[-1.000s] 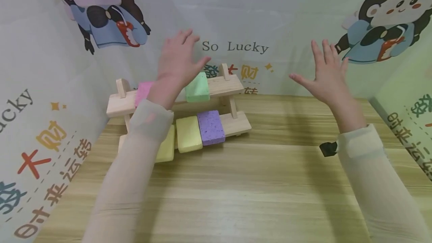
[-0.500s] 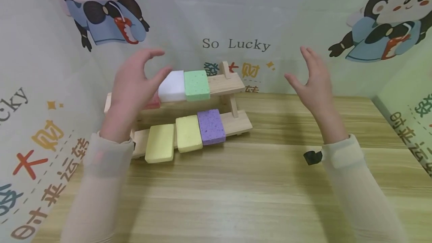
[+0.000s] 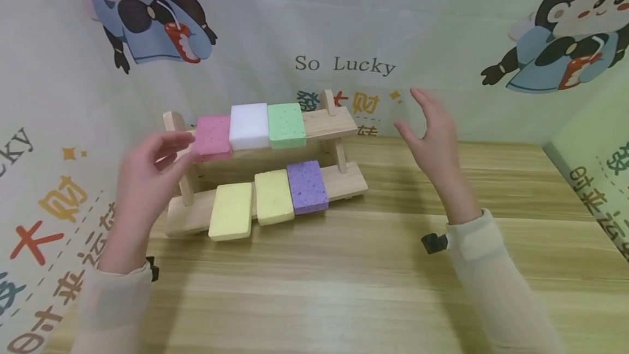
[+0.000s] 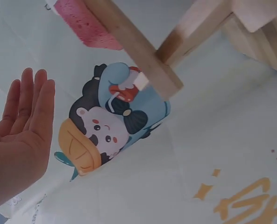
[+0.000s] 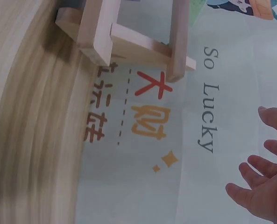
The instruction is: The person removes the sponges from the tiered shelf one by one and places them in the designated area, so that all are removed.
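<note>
My left hand is in the air at the left end of a two-tier wooden shelf, its fingertips close to the pink sponge. In the left wrist view its fingers are extended and hold nothing. On the upper tier, the pink sponge, a white sponge and a green sponge sit side by side. Two yellow sponges and a purple sponge lie along the lower tier. To the right of the shelf my right hand hovers with spread fingers and an empty palm.
The shelf stands on a wood-grain table, towards its back left. A pale printed cloth with cartoon figures and lettering hangs behind the table and along both sides. Upright pegs rise from the upper tier's ends.
My left hand has moved down and left from over the upper tier, uncovering the pink and white sponges. My right hand has come down and left. The sponges stay where they were.
</note>
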Demonstrator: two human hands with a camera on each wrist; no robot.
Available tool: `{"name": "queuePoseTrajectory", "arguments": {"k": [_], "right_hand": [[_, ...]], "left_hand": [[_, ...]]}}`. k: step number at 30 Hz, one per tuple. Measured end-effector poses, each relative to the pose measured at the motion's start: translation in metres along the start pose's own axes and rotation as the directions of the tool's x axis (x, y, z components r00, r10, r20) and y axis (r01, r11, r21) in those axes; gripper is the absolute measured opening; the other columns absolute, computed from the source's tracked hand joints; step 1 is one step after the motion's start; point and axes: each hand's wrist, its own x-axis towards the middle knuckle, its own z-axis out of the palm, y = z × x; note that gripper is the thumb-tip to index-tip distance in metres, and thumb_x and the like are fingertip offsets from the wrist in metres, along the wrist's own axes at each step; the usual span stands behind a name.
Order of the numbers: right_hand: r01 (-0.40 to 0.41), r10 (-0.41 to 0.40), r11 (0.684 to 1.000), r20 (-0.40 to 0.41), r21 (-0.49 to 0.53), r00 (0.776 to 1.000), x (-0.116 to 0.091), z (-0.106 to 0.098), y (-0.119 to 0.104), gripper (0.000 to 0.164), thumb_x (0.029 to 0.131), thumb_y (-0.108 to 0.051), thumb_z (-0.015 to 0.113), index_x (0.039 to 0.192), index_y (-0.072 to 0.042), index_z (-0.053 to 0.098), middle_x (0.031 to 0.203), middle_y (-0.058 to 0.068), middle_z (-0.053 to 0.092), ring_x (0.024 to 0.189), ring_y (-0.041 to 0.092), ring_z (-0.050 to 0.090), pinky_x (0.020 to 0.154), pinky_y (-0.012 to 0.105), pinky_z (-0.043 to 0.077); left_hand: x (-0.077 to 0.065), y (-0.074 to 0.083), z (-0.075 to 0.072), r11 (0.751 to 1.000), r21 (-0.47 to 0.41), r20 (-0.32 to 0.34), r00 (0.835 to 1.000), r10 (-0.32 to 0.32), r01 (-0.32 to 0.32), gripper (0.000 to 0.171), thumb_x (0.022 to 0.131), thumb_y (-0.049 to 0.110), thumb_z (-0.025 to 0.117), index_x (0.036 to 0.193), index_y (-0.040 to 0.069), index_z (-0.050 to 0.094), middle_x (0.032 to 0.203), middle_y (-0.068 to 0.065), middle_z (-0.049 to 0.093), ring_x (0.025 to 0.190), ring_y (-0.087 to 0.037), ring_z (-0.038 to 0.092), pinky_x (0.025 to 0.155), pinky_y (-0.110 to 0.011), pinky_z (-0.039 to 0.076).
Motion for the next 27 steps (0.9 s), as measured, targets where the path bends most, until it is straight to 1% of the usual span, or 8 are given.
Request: {"name": "queuePoseTrajectory", "arguments": {"k": [5,9,12,15,16,19,22,27], "right_hand": [[0.001,-0.001,0.999,0.013,0.034,1.000,-0.005,0.012,-0.003,0.058,0.093,-0.014,0.070,0.144,-0.001,0.047,0.148,0.019,0.050,0.138,0.036,0.046,0.117,0.050,0.037],[-0.021,0.019,0.997,0.034,0.073,0.999,-0.008,0.019,-0.007,0.056,0.093,-0.012,0.070,0.144,-0.001,0.049,0.145,0.020,0.052,0.132,0.037,0.052,0.109,0.051,0.046],[-0.030,0.025,0.994,0.046,0.105,0.999,-0.010,0.025,-0.009,0.055,0.092,-0.010,0.070,0.143,-0.001,0.050,0.143,0.020,0.054,0.129,0.037,0.055,0.106,0.050,0.049],[-0.021,0.016,0.992,0.045,0.128,0.999,-0.010,0.031,-0.012,0.055,0.091,-0.009,0.071,0.142,0.000,0.051,0.141,0.021,0.056,0.126,0.036,0.056,0.104,0.048,0.051],[-0.016,0.010,0.991,0.044,0.133,0.999,-0.011,0.034,-0.013,0.054,0.091,-0.009,0.071,0.141,0.001,0.051,0.140,0.022,0.056,0.125,0.037,0.057,0.103,0.048,0.051],[-0.004,-0.003,0.991,0.050,0.137,0.999,-0.011,0.040,-0.016,0.053,0.091,-0.008,0.071,0.140,0.002,0.052,0.138,0.022,0.058,0.123,0.037,0.058,0.102,0.048,0.053],[0.006,-0.015,0.990,0.063,0.143,0.998,-0.012,0.047,-0.019,0.051,0.092,-0.008,0.070,0.139,0.002,0.053,0.136,0.022,0.059,0.122,0.036,0.060,0.101,0.046,0.054],[0.013,-0.029,0.973,0.068,0.230,0.997,-0.010,0.060,-0.029,0.048,0.090,-0.004,0.071,0.136,0.002,0.056,0.131,0.022,0.061,0.118,0.037,0.062,0.097,0.045,0.056]], "left_hand": [[-0.014,-0.029,-0.006,0.998,0.056,0.039,0.999,-0.025,0.022,0.032,0.098,0.023,0.064,0.123,0.004,0.064,0.124,-0.016,0.068,0.095,0.017,0.053,0.086,-0.001,0.045],[-0.020,-0.051,-0.007,0.989,0.132,0.089,0.993,-0.074,0.062,0.032,0.098,0.029,0.064,0.119,0.005,0.067,0.120,-0.016,0.070,0.091,0.017,0.051,0.080,0.000,0.045],[-0.019,-0.068,-0.003,0.984,0.148,0.097,0.989,-0.115,0.099,0.033,0.096,0.032,0.067,0.116,0.005,0.069,0.120,-0.017,0.071,0.088,0.017,0.052,0.076,-0.001,0.045],[-0.016,-0.081,0.002,0.981,0.128,0.100,0.983,-0.156,0.143,0.037,0.094,0.032,0.069,0.118,0.003,0.068,0.125,-0.019,0.069,0.095,0.002,0.066,0.075,-0.003,0.045],[-0.015,-0.085,0.004,0.980,0.117,0.108,0.979,-0.176,0.163,0.040,0.094,0.032,0.070,0.121,0.003,0.066,0.128,-0.020,0.067,0.101,-0.008,0.069,0.080,-0.008,0.049],[-0.011,-0.092,0.009,0.971,0.078,0.142,0.962,-0.234,0.225,0.051,0.094,0.029,0.070,0.133,-0.001,0.054,0.138,-0.025,0.058,0.124,-0.038,0.060,0.095,-0.032,0.055],[-0.008,-0.096,0.015,0.963,0.045,0.181,0.946,-0.270,0.267,0.064,0.094,0.022,0.069,0.143,-0.005,0.039,0.147,-0.030,0.046,0.132,-0.047,0.051,0.103,-0.054,0.048],[0.000,-0.099,0.020,0.963,0.041,0.201,0.942,-0.268,0.265,0.067,0.094,0.010,0.065,0.147,-0.010,0.028,0.148,-0.035,0.039,0.131,-0.050,0.049,0.105,-0.056,0.046]]}}
